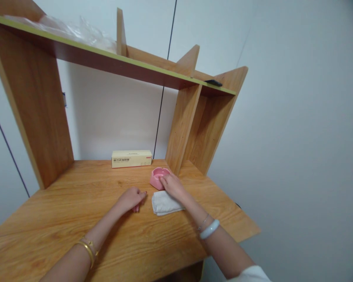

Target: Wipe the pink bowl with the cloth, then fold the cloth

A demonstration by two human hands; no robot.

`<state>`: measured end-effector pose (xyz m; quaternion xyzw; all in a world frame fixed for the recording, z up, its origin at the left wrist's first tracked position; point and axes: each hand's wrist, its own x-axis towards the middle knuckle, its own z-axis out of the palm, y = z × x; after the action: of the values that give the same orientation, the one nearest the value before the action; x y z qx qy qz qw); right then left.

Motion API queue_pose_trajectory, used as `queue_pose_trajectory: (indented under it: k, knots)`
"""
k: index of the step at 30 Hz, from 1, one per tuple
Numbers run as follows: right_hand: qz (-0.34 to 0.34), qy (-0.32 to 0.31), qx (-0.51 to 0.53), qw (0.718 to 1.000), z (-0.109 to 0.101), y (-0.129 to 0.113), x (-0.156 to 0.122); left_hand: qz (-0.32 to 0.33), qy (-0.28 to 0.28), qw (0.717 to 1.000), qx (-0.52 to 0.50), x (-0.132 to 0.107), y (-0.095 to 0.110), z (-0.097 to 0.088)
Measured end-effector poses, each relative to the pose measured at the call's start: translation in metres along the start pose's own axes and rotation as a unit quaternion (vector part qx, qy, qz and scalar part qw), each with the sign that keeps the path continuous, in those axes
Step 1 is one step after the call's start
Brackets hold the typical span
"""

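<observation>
A small pink bowl-shaped dish (158, 177) stands on the wooden desk (76, 219) near the shelf's upright panel. My right hand (173, 185) reaches to it, fingers laid against its near rim, and lies over the far edge of a folded white cloth (164, 203). My left hand (131, 199) rests on the desktop just left of the cloth, fingers curled down loosely with nothing seen in them. A gold bangle circles the left wrist, a pale jade bangle the right.
A long cream box (131, 158) lies at the back of the desk against the wall. Above runs a wooden shelf (111, 58) with crumpled clear plastic (67, 29) and a dark flat object (213, 82). Upright panels flank the desk; its right edge drops off.
</observation>
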<state>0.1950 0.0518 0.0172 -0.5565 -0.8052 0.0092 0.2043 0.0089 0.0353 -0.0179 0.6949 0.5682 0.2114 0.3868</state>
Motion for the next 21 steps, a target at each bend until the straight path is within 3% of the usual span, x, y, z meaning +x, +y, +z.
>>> queue_pose_trajectory:
  k: [7, 11, 13, 16, 21]
  knots:
    - [0.063, 0.005, -0.079, 0.995, -0.008, -0.010, -0.009, 0.008, 0.116, 0.991, -0.061, 0.002, -0.043, -0.039]
    - [0.018, 0.057, 0.022, 0.998, -0.005, -0.039, -0.005, 0.039, 0.209, 0.971, -0.112, -0.003, -0.045, -0.044]
    - [-0.012, 0.043, 0.122, 0.992, 0.007, -0.062, -0.001, 0.051, 0.243, 0.962, -0.114, -0.005, -0.043, -0.045]
    - [-0.042, -0.034, 0.262, 0.964, 0.035, -0.095, 0.006, 0.073, 0.266, 0.957, -0.089, -0.006, -0.045, -0.048]
    - [0.018, -0.127, 0.369, 0.920, 0.076, -0.119, 0.017, 0.072, 0.249, 0.964, -0.051, -0.006, -0.056, -0.049]
